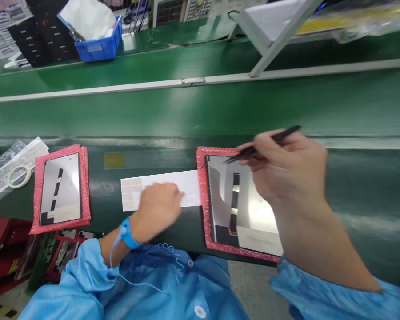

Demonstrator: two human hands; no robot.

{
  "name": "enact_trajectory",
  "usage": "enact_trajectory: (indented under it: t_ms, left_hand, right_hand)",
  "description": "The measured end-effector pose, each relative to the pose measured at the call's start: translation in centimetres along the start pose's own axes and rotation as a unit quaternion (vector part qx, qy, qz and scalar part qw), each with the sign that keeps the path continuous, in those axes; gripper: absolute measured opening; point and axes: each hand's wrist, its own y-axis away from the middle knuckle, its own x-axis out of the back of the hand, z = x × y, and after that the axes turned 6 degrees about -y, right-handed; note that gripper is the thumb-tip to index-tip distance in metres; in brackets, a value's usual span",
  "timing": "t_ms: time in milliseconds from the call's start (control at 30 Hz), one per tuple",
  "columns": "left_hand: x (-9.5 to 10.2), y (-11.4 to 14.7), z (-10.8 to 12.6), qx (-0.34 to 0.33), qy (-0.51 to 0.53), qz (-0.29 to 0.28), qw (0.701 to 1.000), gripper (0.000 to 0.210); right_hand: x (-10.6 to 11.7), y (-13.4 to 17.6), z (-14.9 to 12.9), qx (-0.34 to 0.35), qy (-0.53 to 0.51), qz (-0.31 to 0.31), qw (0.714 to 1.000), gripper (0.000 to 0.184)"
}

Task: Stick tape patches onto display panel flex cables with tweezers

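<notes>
Black tweezers point(253, 150) are gripped in my right hand point(283, 164), their tips pointing left above the upper edge of a flat display panel point(222, 200). The panel has a mirror-like back with a dark segmented strip point(234, 209) and lies on pink bubble wrap point(205, 222). My left hand point(160, 209), slightly blurred, is closed with curled fingers over a white sheet point(156, 179) that carries pale rectangular stickers point(127, 195) at its left end. Whatever the left fingertips may hold is hidden. A blue strap point(129, 234) with a coiled cord circles my left wrist.
Another panel point(68, 191) rests on pink wrap at the left. Beyond it lie a tape roll point(19, 176) and clear plastic sheets. A yellow rectangle point(114, 160) marks the green bench. At the back stand a blue bin point(100, 48) and a slanted metal support point(283, 33).
</notes>
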Motion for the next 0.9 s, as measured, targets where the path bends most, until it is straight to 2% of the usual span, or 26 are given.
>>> enact_trajectory:
  t_ms: [100,167,233,333,467,667,900]
  left_hand:
    - [3.6,-1.4,-6.7,0.044,-0.044,0.128,0.99,0.03]
    - [4.8,-2.2,-11.0,0.043,-0.059,0.172,0.982,0.031]
    - [4.8,-2.5,-14.0,0.028,-0.063,0.184,0.98,0.033]
    - [3.7,-2.5,-15.5,0.013,-0.056,0.192,0.98,0.032]
    - [2.8,-2.4,-15.2,-0.004,-0.035,0.203,0.978,0.034]
    - [3.1,-2.4,-15.1,-0.02,-0.021,0.208,0.978,0.033]
    - [3.2,-2.2,-14.6,-0.012,-0.016,0.2,0.98,0.033]
  right_hand:
    - [-7.1,1.4,1.6,-0.046,0.005,-0.129,0.991,0.035]
    - [-11.1,1.9,3.8,-0.085,0.003,-0.186,0.979,0.04]
    - [-14.2,2.5,6.4,-0.121,-0.004,-0.219,0.968,0.043]
    - [-17.0,3.4,9.6,-0.146,-0.009,-0.238,0.96,0.044]
    - [-17.8,4.4,11.2,-0.128,0.019,-0.249,0.96,0.041]
    - [-17.4,4.9,10.7,-0.092,0.071,-0.239,0.964,0.03]
    - [-17.4,4.6,10.4,-0.099,0.102,-0.245,0.959,0.031]
